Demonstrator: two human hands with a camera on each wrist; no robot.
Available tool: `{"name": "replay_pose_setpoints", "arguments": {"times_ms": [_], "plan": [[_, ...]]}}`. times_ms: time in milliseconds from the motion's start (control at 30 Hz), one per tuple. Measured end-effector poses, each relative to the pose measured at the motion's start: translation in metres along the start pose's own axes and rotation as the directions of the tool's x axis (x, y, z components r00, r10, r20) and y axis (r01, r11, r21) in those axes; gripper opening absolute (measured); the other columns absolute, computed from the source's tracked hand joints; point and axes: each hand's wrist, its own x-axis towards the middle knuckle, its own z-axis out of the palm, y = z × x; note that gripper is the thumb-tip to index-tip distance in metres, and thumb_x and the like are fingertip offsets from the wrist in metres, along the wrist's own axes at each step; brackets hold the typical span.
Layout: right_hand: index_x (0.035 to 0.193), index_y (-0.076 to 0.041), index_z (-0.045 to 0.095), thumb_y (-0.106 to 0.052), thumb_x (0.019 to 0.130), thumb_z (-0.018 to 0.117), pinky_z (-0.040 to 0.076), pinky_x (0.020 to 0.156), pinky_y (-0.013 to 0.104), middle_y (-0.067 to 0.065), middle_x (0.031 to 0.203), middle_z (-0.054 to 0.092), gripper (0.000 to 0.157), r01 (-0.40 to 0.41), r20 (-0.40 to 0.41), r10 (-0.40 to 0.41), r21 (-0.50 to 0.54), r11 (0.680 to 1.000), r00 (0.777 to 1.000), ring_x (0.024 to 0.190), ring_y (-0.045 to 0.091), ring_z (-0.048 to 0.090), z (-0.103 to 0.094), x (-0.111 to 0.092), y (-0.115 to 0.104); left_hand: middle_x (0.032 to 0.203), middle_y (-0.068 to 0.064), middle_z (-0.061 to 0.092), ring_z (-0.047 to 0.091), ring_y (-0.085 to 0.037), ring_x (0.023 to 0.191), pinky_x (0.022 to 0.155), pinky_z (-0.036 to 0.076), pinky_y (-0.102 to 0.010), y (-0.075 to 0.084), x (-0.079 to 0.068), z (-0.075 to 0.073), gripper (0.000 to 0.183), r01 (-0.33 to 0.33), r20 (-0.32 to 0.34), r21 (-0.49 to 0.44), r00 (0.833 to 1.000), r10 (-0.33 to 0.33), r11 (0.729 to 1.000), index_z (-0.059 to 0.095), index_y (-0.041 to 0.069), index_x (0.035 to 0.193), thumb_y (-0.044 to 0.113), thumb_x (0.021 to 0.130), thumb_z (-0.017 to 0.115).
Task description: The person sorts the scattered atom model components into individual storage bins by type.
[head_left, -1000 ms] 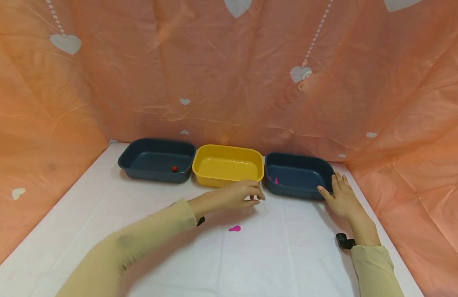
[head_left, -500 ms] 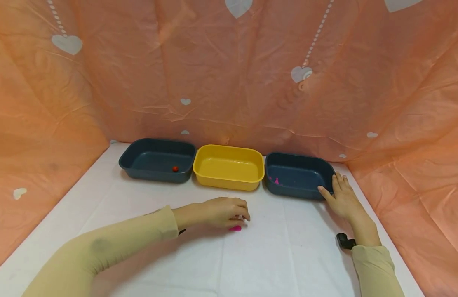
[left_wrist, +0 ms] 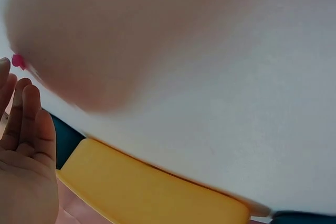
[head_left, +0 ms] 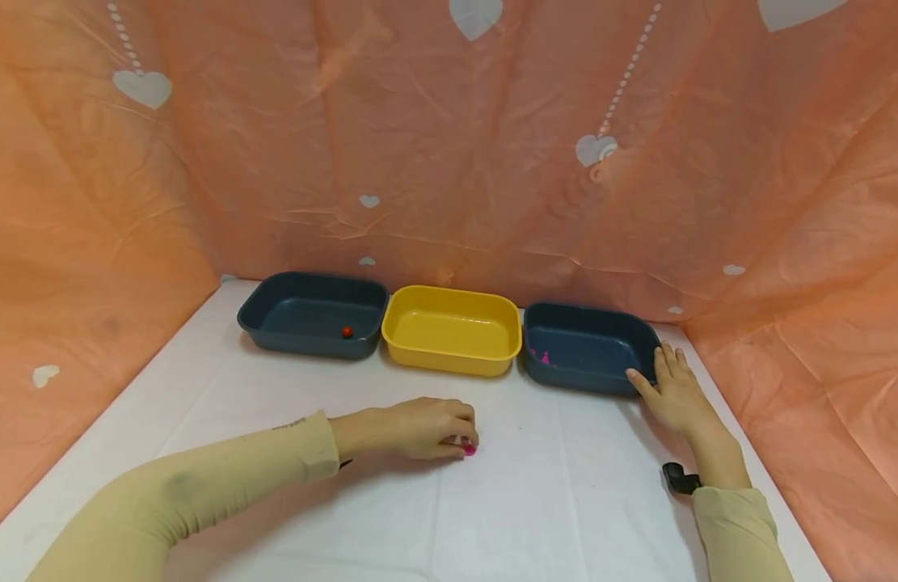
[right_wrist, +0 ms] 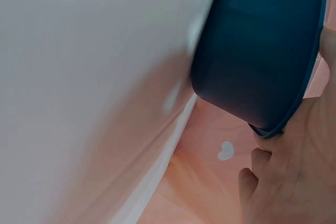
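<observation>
My left hand (head_left: 427, 428) is low over the white table, its thumb and fingers pinching a small pink pin-shaped piece (head_left: 470, 449). Much of that piece is hidden by the fingers; in the left wrist view the pink piece (left_wrist: 18, 60) shows right at the fingertips. My right hand (head_left: 677, 400) rests against the near right corner of the right dark blue bin (head_left: 587, 380), fingers straight and thumb at the rim. The right wrist view shows this hand (right_wrist: 294, 171) beside the blue bin (right_wrist: 257, 51).
A yellow bin (head_left: 449, 361) stands in the middle of the row. To its left is another dark blue bin (head_left: 310, 343) with a small red ball (head_left: 347, 332) inside. Small pink pieces (head_left: 545, 357) lie in the right bin. A peach curtain (head_left: 449, 162) hangs behind.
My left hand has come down and toward me from in front of the yellow bin to the pink piece, closing its fingertips on it. My right hand stays at the bin.
</observation>
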Motion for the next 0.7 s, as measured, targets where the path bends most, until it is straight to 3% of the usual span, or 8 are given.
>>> {"name": "replay_pose_setpoints", "arguments": {"times_ms": [233,400,700], "plan": [[0.156,0.02,0.002,-0.057,0.111,0.031,0.003,0.119,0.075,0.04,0.165,-0.006,0.094,0.004,-0.002,-0.004,-0.003,1.0,1.0,0.152,0.057,-0.011,0.0007,0.0006,0.0014,0.103,0.005,0.063,0.058,-0.007,0.092,0.086,0.049,-0.015,-0.0008,-0.0024,0.0024,0.016,-0.003,-0.006,0.032,1.0,0.003,0.999,0.077,0.019,0.113,0.026,0.099,0.074],[0.156,0.02,0.002,-0.056,0.111,0.032,0.003,0.119,0.075,0.04,0.165,-0.005,0.093,0.007,-0.008,-0.007,-0.006,1.0,1.0,0.152,0.057,-0.011,0.0003,0.0011,0.0013,0.102,0.005,0.063,0.059,-0.007,0.093,0.087,0.049,-0.014,0.0015,-0.0035,0.0034,0.015,0.02,0.015,0.008,1.0,-0.02,1.0,0.077,0.019,0.114,0.023,0.1,0.073],[0.156,0.021,0.003,-0.055,0.111,0.033,0.005,0.118,0.075,0.041,0.165,-0.004,0.093,0.009,-0.01,-0.009,-0.008,1.0,1.0,0.152,0.058,-0.011,0.0011,0.0006,0.0008,0.1,0.004,0.063,0.058,-0.007,0.09,0.085,0.048,-0.01,0.0009,-0.0041,0.0068,0.015,-0.003,-0.006,-0.007,1.0,0.003,1.0,0.077,0.017,0.114,0.02,0.101,0.071]]}}
